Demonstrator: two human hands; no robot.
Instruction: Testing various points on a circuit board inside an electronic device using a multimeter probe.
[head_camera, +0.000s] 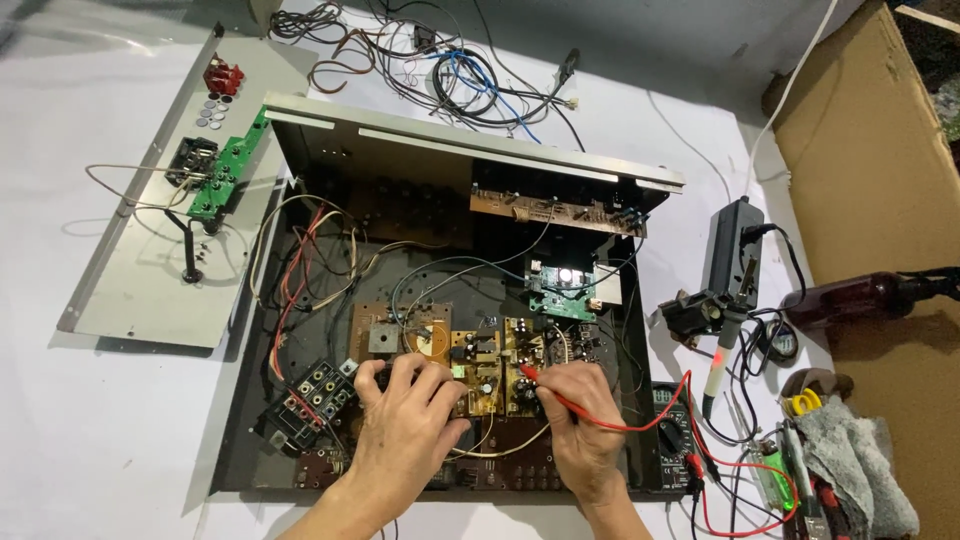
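Between both hands (490, 420), the brown circuit board (485, 365).

An open black metal amplifier chassis (300, 400) sits centre; a detached silver faceplate (140, 270) lies left, a brown cardboard box (870, 150) right, tangled wires (440, 70) behind.

A matt black metal chassis (250, 400) is lying on a smooth white tabletop (80, 420), beside a dull brushed-metal panel (140, 280). Brown and green circuit boards (470, 370) are showing shiny solder and plastic-coated wires (300, 270). At right, rough cardboard (870, 150), a glossy brown bottle (850, 298) and a nubbly grey cloth (860, 460) are sitting.
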